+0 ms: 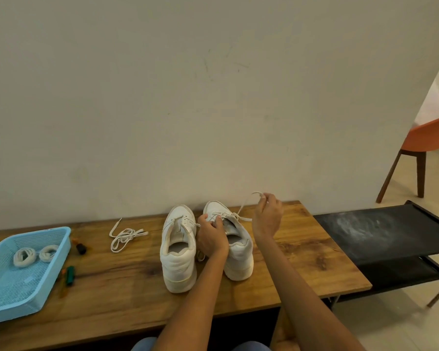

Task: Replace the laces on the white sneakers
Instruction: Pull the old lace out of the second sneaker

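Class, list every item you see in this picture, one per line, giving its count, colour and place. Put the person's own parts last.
sneakers: two, white, side by side mid-table, heels toward the camera
loose lace: one, white, on the table left of the sneakers
basket: one, light blue, table's left end
coiled laces: two, white, inside the basket
small tools: a few, green, black and orange, beside the basket
table: one, brown wood
rack: one, black, right of the table
chair: one, orange, far right
left hand: steadying the right-side sneaker
right hand: pulling that sneaker's lace end upward
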`<state>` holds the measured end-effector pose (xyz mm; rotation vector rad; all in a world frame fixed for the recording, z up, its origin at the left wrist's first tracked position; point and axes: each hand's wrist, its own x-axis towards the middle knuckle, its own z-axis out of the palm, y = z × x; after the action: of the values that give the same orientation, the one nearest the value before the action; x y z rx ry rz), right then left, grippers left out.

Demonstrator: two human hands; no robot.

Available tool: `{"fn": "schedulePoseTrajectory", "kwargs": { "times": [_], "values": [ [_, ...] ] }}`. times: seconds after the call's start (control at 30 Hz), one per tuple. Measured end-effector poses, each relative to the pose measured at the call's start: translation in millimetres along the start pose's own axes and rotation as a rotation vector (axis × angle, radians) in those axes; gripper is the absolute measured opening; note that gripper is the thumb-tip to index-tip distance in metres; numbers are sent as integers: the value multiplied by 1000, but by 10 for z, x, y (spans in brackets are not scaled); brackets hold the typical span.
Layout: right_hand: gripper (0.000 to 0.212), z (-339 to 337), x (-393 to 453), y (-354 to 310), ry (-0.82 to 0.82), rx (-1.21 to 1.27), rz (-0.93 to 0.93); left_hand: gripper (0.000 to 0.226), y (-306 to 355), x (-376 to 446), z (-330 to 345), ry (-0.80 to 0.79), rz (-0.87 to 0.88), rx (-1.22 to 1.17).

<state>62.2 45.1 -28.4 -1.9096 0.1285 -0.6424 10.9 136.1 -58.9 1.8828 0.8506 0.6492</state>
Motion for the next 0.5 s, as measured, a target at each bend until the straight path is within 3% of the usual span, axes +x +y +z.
{"fn": "schedulePoseTrajectory", "kwargs": {
  "times": [0.17, 0.3, 0.4, 0.5],
  "values": [
    [52, 17, -24, -6, -223, -157, 113, 41, 2, -3, -2, -8, -6, 7],
    [42, 43, -91, 29, -237, -103, -71, 42, 16, -16, 4, -8, 2, 3],
    [42, 82, -151, -3, -462, 14, -232, 41, 11, -18, -4, -4, -2, 7],
    [34, 153, -138, -9, -701, -87, -235, 40, 16, -21, -8, -6, 3, 5]
  ]
}}
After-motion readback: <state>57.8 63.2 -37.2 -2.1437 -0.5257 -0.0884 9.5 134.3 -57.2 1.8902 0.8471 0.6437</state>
